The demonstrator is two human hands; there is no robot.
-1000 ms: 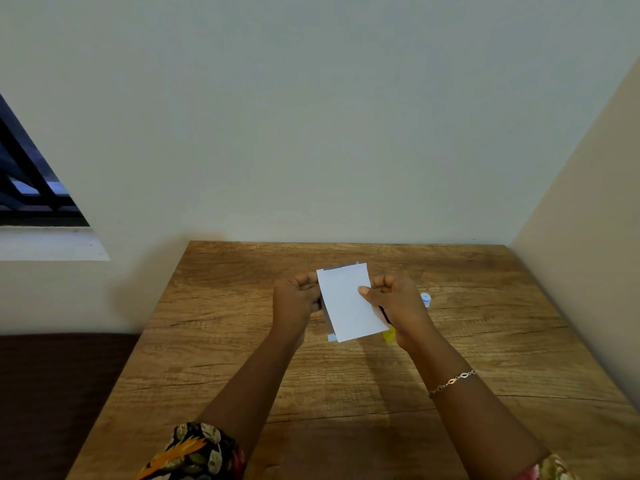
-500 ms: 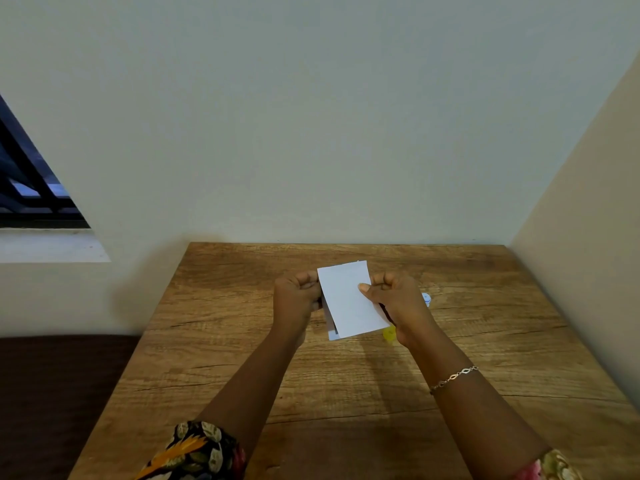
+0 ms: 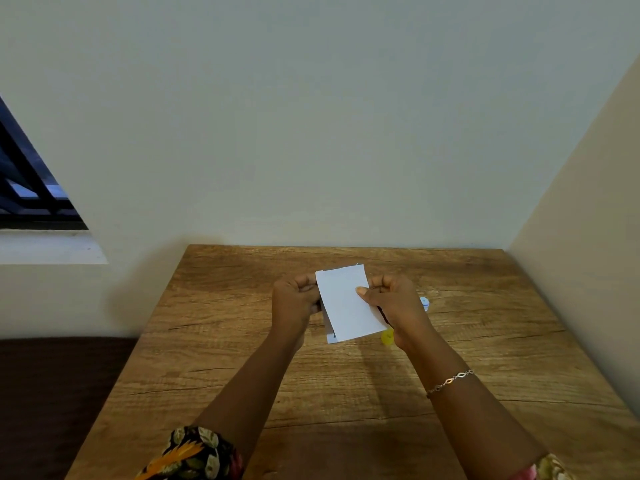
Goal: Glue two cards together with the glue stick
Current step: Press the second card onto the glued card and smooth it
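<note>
Two white cards (image 3: 346, 303) are held one over the other above the middle of the wooden table (image 3: 346, 393). The back card shows only as a thin strip along the left and bottom edges. My left hand (image 3: 294, 301) pinches the cards' left edge. My right hand (image 3: 394, 303) grips the right edge, thumb on the front card. The glue stick lies on the table behind my right hand: its yellow end (image 3: 387, 336) peeks out below the wrist and a white-blue end (image 3: 424, 303) shows to the right. Its middle is hidden.
The table stands in a corner, with a wall close behind it and another along its right side. A window with dark bars (image 3: 27, 188) is at the far left. A dark floor (image 3: 52, 393) lies left of the table.
The front card has slid slightly into closer line with the back card; less of the back card shows at the top. Both hands have stayed in place.
</note>
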